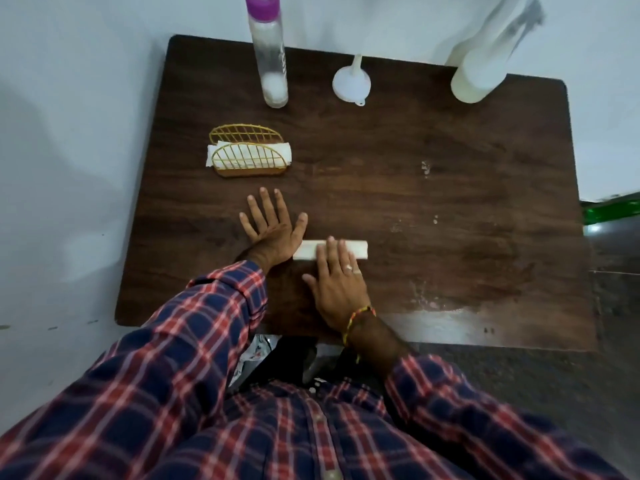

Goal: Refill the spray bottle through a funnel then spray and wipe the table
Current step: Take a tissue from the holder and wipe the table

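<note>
A folded white tissue [358,248] lies on the dark wooden table [450,209] near the front middle. My right hand [337,285] presses flat on it, fingers covering its middle. My left hand [273,226] rests flat on the bare wood just left of the tissue, fingers spread, holding nothing. At the back right stands the white spray bottle [481,71] with its trigger head on. A white funnel [351,83] sits mouth down at the back middle. A clear water bottle [270,57] with a purple cap stands at the back left.
A gold wire napkin holder [247,155] with white tissues stands left of centre, just beyond my left hand. Wet patches and pale specks [426,168] mark the table's right side. A white wall runs behind and to the left. Something green [609,213] sits beyond the right edge.
</note>
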Tool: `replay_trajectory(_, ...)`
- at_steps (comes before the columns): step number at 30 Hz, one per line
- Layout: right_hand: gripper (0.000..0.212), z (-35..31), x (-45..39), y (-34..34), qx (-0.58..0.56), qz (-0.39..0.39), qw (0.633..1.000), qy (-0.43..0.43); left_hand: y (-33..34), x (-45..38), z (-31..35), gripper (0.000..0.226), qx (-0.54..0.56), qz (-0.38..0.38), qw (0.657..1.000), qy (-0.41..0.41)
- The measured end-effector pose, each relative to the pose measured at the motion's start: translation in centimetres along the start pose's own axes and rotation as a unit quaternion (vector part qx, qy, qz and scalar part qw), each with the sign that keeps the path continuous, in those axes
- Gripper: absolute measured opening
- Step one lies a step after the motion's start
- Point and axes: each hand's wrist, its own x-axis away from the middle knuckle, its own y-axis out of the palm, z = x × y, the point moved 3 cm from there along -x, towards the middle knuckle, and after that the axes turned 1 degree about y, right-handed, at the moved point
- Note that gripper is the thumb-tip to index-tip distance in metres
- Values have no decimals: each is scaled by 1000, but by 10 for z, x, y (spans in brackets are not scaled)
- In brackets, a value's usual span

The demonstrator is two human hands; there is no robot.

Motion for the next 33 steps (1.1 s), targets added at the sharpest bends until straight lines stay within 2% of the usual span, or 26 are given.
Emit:
replay_trajectory(2,71,15,11,3,-4,22,997,70,1,1,-1,78,-8,12,1000,13)
replay_trajectory(4,73,37,-9,-8,-26,53,982,178,5,4,-3,79,-39,25,999,26)
replay_trajectory(5,74,45,-22,-17,-32,50,978,201,7,5,-4,80,-57,30,997,29)
replay_trajectory(6,75,50,-31,-23,-34,30,979,199,9,6,-4,80,-71,35,996,34)
replay_trajectory(8,74,44,-36,-22,-24,15,990,138,9,8,-5,78,-72,35,996,38)
replay_trajectory(10,76,28,-11,-10,-22,16,996,88,8,11,-6,75,-62,37,997,39)
replay_trajectory(12,79,27,26,6,-9,21,997,77,11,20,-4,73,-60,54,996,41)
replay_trajectory(14,78,48,47,11,-12,36,992,124,19,32,5,72,-56,74,994,56)
replay_trajectory(17,80,100,27,-3,-53,75,964,248,33,46,35,69,-67,74,988,121)
replay_trajectory(18,82,114,15,-10,-62,75,961,259,38,48,48,68,-69,65,986,135)
replay_trajectory(22,84,107,4,-18,-49,56,989,127,41,41,91,66,-51,42,986,152)
replay_trajectory(24,82,106,25,-10,-27,54,994,95,34,28,103,66,-49,34,989,138)
replay_trajectory(26,80,126,32,-8,-29,74,986,149,27,17,104,68,-53,23,992,113)
replay_trajectory(29,85,167,-2,-28,-81,98,950,284,26,9,104,71,-89,7,990,106)
replay_trajectory(30,85,175,-18,-38,-90,95,947,292,28,8,104,72,-96,-1,990,99)
replay_trajectory(31,84,177,-32,-45,-85,79,955,271,29,7,105,71,-98,-10,991,90)
replay_trajectory(33,81,159,-48,-48,-42,44,984,170,30,4,106,70,-94,-33,992,76)
